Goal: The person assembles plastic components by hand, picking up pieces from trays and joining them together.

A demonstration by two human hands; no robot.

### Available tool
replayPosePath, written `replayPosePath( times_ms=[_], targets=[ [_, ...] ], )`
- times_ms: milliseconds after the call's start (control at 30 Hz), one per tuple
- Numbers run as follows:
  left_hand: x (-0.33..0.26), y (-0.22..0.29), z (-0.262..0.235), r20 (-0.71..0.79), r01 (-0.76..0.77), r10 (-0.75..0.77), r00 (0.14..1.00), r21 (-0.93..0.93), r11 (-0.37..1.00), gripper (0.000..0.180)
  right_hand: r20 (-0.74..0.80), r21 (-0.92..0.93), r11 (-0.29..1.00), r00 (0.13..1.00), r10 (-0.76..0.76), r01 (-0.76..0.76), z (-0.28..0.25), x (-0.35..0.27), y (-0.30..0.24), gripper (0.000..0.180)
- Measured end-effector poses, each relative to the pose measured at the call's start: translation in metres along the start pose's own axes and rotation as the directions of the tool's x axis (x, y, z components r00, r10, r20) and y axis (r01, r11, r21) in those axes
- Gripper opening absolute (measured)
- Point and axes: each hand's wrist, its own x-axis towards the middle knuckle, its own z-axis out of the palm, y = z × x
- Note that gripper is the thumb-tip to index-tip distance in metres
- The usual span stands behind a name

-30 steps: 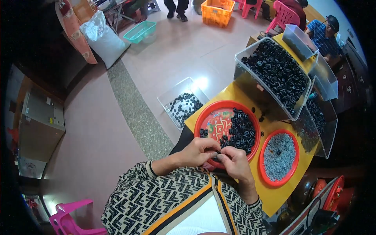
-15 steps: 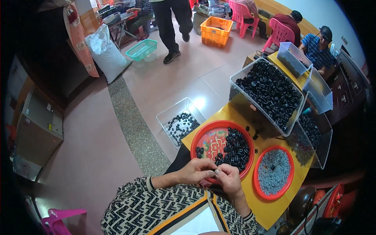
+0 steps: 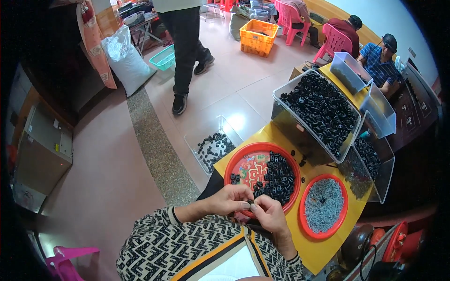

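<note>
Fingers (image 3: pixel 243 205) of the left hand (image 3: pixel 227 199) and right hand (image 3: pixel 271 214) were together, pinched on a small, mostly hidden dark piece (image 3: pixel 250 202) by the near rim of a round red tray (image 3: pixel 260 146). The tray sat at the left corner of the yellow surface (image 3: pixel 309 255), black pieces (image 3: pixel 281 180) heaped over its right half and a few more against its left rim. A smaller red tray (image 3: pixel 323 235) of thin grey parts (image 3: pixel 318 213) lay near the right edge, one dark lump (image 3: pixel 322 200) in their middle. Loose black bits (image 3: pixel 303 180) dotted the surface between the big tray and a clear bin (image 3: pixel 296 133), which stood further from the near edge, heaped with more. On the floor (image 3: pixel 117 178) beyond the left edge stood a clear box (image 3: pixel 221 125).
</note>
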Motion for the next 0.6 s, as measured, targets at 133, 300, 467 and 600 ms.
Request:
replayPosePath(
  times_ms=[133, 300, 467, 600],
  targets=[
    [-0.001, -0.002, 0.0, 0.043, 0.065, -0.062, 0.997, -0.062, 0.996, 0.019, 0.079, -0.158, 0.962, 0.974, -0.211, 0.222, -0.008, 0.0, -0.012, 0.021],
    [0.009, -0.008, -0.002, 0.021, 0.066, -0.066, 0.998, -0.009, 0.998, 0.016, 0.091, -0.381, 0.832, 0.912, -0.401, 0.404, -0.008, 0.006, -0.011, 0.023],
    [0.009, -0.003, -0.001, -0.033, 0.053, -0.058, 0.998, -0.134, 0.99, 0.015, 0.131, -0.47, 0.756, 0.884, -0.449, 0.455, -0.01, 0.009, -0.01, 0.01],
    [0.025, -0.004, -0.007, -0.05, 0.194, -0.206, 0.977, -0.183, 0.964, 0.015, 0.156, -0.508, 0.746, 0.898, -0.412, 0.43, -0.02, 0.006, -0.003, 0.01]
  ],
)
